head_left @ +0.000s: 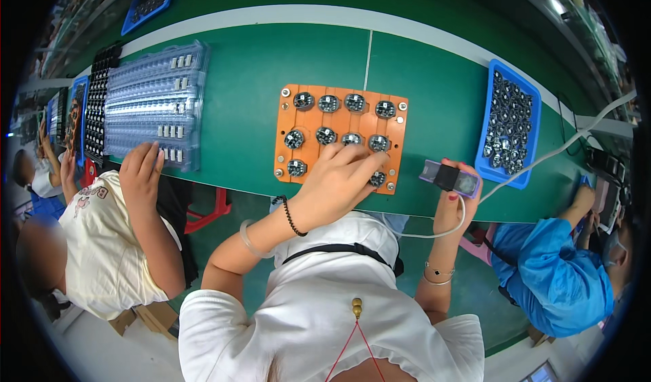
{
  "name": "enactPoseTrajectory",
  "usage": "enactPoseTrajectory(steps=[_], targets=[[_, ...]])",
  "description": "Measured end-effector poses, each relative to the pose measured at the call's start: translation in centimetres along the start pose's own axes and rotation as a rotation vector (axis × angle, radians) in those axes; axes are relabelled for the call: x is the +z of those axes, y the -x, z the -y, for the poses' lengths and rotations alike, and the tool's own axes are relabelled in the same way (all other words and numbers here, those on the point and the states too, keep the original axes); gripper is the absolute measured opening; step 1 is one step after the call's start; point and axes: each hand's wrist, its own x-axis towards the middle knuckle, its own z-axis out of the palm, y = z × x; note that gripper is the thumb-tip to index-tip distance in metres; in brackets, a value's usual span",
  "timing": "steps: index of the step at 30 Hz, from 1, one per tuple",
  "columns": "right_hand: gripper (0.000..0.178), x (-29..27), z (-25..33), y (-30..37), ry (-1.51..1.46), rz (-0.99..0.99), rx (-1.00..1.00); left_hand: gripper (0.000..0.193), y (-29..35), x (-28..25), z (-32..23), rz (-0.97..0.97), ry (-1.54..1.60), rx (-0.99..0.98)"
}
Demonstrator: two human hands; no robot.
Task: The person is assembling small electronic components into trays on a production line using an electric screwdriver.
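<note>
An orange fixture plate lies on the green table in front of me, with several small round black-and-silver electronic parts seated in rows. My left hand reaches over its lower edge, fingers bent. Thumb and forefinger close about a round part at the lower right corner; the palm and fingers cover some of the plate. To the right of the plate, my right hand grips a clear purplish handheld device wrapped with a black band. A white cable runs from it.
A blue tray full of similar parts stands at the right. Clear plastic trays with small white pieces lie at the left, beside a black tray. A co-worker's hand rests near these; another person in blue sits at right.
</note>
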Motion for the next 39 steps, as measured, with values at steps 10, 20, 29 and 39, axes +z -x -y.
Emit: enactPoseTrajectory(steps=[10,20,29,39], targets=[[0.042,1.3,0.3,0.4,-0.08,0.257,-0.058,0.043,2.4,-2.1,0.8,-0.024,-0.189,-0.119],[0.041,2.8,1.6,0.0,0.175,0.515,-0.316,0.048,1.8,-2.7,-0.7,-0.137,-0.02,-0.025],[0.046,2.8,1.2,0.0,0.114,0.516,-0.271,0.048,1.5,-3.0,-0.9,-0.118,0.008,-0.044],[0.048,1.9,0.8,0.0,-0.055,0.251,-0.112,0.044,3.5,-2.0,0.8,-0.087,-0.175,-0.124]])
